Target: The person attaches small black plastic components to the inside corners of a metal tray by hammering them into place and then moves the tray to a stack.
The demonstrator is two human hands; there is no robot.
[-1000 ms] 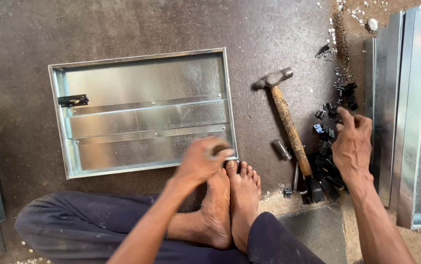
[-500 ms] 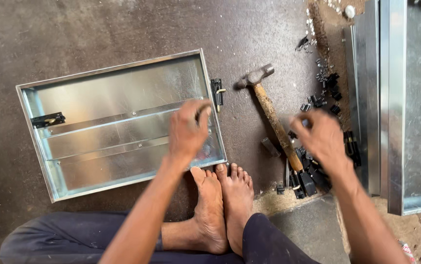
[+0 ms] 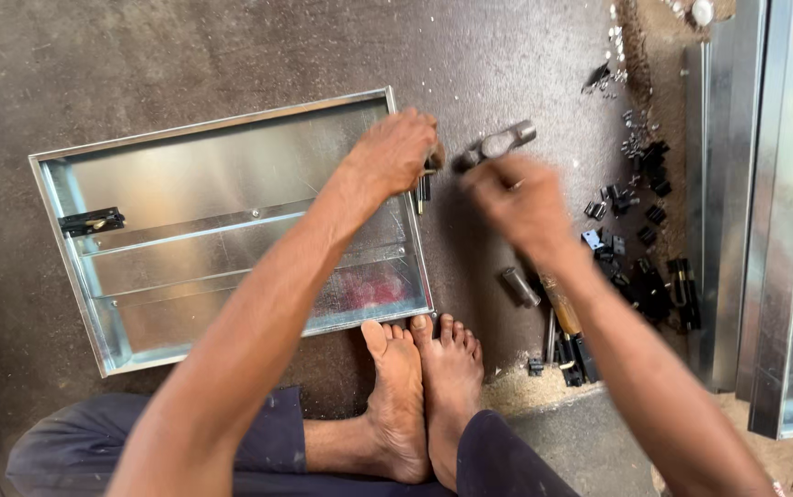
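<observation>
Left hand sits at the right edge of the tray, fingers curled around a small dark latch held against the tray's rim. Right hand is blurred, loosely closed just right of the latch; cannot tell if it holds anything. It hovers over the hammer, whose metal head shows above the hand and whose wooden handle reappears below the wrist.

Hammer's long axis runs diagonally, head pointing up-left toward the tray corner, handle end down-right toward the feet. Latch's long axis is roughly vertical in the view, along the tray's right rim.

Tray: one shallow sheet-metal rectangle, long axis left-right (slightly tilted), lying open side up on the dark floor. One second dark latch is already on its left wall.

Counts: one hammer, one short metal cylinder beside the handle, a loose pile of black hardware (too many and too small to count), two bare feet just below the tray's lower right corner. Upright metal panels stand at the right.
</observation>
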